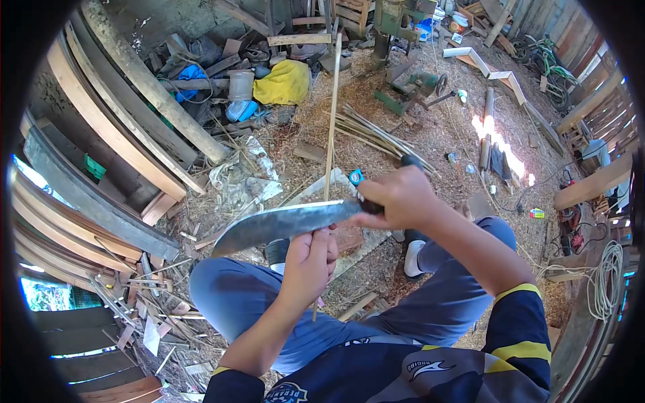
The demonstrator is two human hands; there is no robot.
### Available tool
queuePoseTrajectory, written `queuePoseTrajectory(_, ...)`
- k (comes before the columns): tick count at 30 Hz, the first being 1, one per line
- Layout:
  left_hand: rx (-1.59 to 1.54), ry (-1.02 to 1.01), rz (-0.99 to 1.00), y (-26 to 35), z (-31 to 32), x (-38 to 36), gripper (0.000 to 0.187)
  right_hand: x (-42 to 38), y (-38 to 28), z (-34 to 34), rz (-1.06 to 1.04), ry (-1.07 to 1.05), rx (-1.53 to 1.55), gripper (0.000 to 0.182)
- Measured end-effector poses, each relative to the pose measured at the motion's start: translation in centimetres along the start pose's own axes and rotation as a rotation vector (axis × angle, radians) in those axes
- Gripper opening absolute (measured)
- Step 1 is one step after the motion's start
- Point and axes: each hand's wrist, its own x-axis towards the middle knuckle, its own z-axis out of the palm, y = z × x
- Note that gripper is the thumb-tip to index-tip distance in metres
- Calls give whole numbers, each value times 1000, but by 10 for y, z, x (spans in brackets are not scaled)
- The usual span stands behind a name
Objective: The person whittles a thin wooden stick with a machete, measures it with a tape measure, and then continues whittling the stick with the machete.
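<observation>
A broad machete (285, 223) with a dark handle lies across the middle of the view, its blade pointing left. My right hand (401, 198) is closed round its handle. Below the blade, my left hand (312, 258) is closed round a long thin bamboo strip (332, 114), which stands nearly upright in the view and reaches far forward. The blade crosses over the strip just above my left fingers; whether they touch is hard to tell. Beyond my hands, several similar strips (379, 134) lie in a pile on the ground.
Curved planks (107, 127) lean along the left. A yellow cloth (282, 82) and a blue tape measure (356, 176) lie ahead. A green metal machine part (410, 87) stands farther off. Coiled rope (608, 279) hangs at the right. Wood shavings cover the ground.
</observation>
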Motion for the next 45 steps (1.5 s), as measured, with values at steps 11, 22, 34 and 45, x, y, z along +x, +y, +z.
queuePoseTrajectory(11, -34, -114, -20, 3, 1, -5, 17, 2, 21, -10, -3, 59, -51, 47)
queuePoseTrajectory(22, 37, -131, -37, -1, -1, -15, 18, -3, 50, -24, 108, 38, -172, 48)
queuePoseTrajectory(34, -23, -185, -163, -11, -15, -31, 18, -15, 124, -25, 508, 40, -223, 61)
queuePoseTrajectory(45, -66, -52, -176, -8, -25, -26, 14, -20, 82, -44, 922, 197, 160, 60)
